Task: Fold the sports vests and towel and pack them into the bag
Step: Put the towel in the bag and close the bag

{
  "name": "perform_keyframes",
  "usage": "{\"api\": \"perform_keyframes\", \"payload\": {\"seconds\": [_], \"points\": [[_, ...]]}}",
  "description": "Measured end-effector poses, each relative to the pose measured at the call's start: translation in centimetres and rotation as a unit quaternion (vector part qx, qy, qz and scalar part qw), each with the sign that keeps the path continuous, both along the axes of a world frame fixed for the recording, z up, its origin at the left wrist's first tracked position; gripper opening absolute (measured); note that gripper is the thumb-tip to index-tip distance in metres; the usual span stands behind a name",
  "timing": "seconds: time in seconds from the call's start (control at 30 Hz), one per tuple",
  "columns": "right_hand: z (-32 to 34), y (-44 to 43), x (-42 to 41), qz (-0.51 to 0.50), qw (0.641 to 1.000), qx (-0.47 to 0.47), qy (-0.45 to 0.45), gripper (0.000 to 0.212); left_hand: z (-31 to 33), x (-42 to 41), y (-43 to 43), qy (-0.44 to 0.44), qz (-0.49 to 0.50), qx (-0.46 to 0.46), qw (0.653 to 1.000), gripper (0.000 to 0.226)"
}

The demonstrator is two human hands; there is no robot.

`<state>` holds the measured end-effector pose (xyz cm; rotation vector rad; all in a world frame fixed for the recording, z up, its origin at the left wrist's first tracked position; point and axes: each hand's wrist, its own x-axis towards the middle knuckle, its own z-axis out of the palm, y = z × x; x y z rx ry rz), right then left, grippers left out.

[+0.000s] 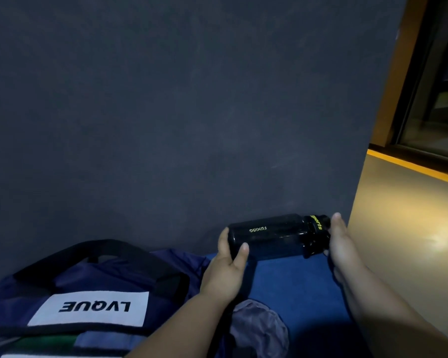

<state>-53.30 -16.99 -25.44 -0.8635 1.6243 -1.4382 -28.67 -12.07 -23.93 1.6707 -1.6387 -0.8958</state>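
- Here, a dark grey mat [166,112] fills most of the frame; at right a tan floor [404,228] with a yellow strip [414,166] runs under a glass panel.
- Your left hand [226,270] grips the base of a black bottle [274,236] lying sideways; your right hand [343,244] cups its cap end.
- The navy bag [88,293], white "LVQUE" label upside down, sits lower left, black handle arched.
- A blue cloth [295,280] lies beneath the bottle, a crumpled grey-purple garment [259,329] at bottom centre.
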Motion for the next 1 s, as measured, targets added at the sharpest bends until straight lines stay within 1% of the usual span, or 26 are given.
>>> {"api": "perform_keyframes", "payload": {"seconds": [0.03, 0.1, 0.13, 0.2, 0.23, 0.27, 0.33, 0.43, 0.5, 0.53, 0.6, 0.67, 0.7, 0.77, 0.8, 0.87, 0.93, 1.0], "points": [[0.1, 0.2, -0.1, 0.003, 1.000, 0.008, -0.011, 0.106, 0.0, 0.1, 0.0, 0.023, 0.004, -0.008, 1.000, 0.062], [1.0, 1.4, 0.1, 0.019, 0.999, 0.022, -0.026, 0.081, -0.1, 0.2, -0.1, 0.072, 0.013, -0.021, 0.997, 0.047], [1.3, 2.0, 0.3, 0.029, 0.999, 0.031, -0.030, 0.076, -0.1, 0.3, -0.1, 0.091, 0.018, -0.023, 0.995, 0.037], [1.5, 3.5, 0.3, 0.041, 0.997, 0.058, -0.036, 0.087, -0.1, 0.5, 0.1, 0.112, 0.027, -0.028, 0.993, 0.020], [1.6, 4.2, 0.2, 0.038, 0.996, 0.068, -0.045, 0.090, 0.0, 0.6, 0.3, 0.114, 0.026, -0.031, 0.993, 0.019], [1.8, 5.0, 0.1, 0.031, 0.995, 0.074, -0.059, 0.084, 0.2, 0.6, 0.5, 0.104, 0.023, -0.027, 0.994, 0.018], [2.5, 7.0, 0.2, 0.030, 0.992, 0.089, -0.082, 0.063, 1.1, 0.6, 1.2, 0.063, 0.019, -0.017, 0.998, 0.021], [3.9, 10.0, 0.1, 0.062, 0.983, 0.115, -0.129, 0.037, 2.8, 0.8, 2.3, -0.031, -0.005, 0.021, 0.999, 0.036], [4.6, 12.0, -0.1, 0.066, 0.974, 0.137, -0.170, 0.026, 4.1, 1.0, 3.4, -0.103, -0.040, 0.050, 0.993, 0.046], [4.9, 13.0, -0.1, 0.062, 0.971, 0.142, -0.184, 0.022, 4.8, 1.1, 4.2, -0.143, -0.058, 0.056, 0.986, 0.047], [5.2, 14.9, -0.2, 0.060, 0.970, 0.138, -0.193, 0.016, 6.2, 1.1, 5.9, -0.252, -0.081, 0.048, 0.963, 0.051], [5.4, 16.5, -0.1, 0.054, 0.974, 0.120, -0.183, 0.010, 7.6, 1.1, 8.2, -0.364, -0.082, 0.000, 0.928, 0.056], [5.4, 17.4, 0.0, 0.054, 0.976, 0.111, -0.177, 0.007, 8.1, 1.2, 9.5, -0.402, -0.076, -0.030, 0.912, 0.057], [5.4, 19.1, 0.6, 0.075, 0.976, 0.115, -0.172, 0.006, 8.3, 1.6, 12.2, -0.435, -0.062, -0.063, 0.896, 0.065], [5.4, 20.0, 0.9, 0.095, 0.973, 0.127, -0.168, 0.007, 8.1, 2.0, 13.5, -0.442, -0.060, -0.064, 0.893, 0.071], [5.2, 21.5, 1.6, 0.131, 0.967, 0.153, -0.157, 0.015, 7.3, 2.8, 15.7, -0.467, -0.065, -0.037, 0.881, 0.081], [5.4, 22.9, 2.4, 0.146, 0.966, 0.157, -0.142, 0.019, 6.2, 3.7, 16.8, -0.484, -0.069, -0.017, 0.872, 0.080], [5.8, 23.8, 3.1, 0.140, 0.974, 0.139, -0.112, 0.021, 5.5, 4.5, 17.3, -0.491, -0.063, -0.019, 0.869, 0.070]]}}
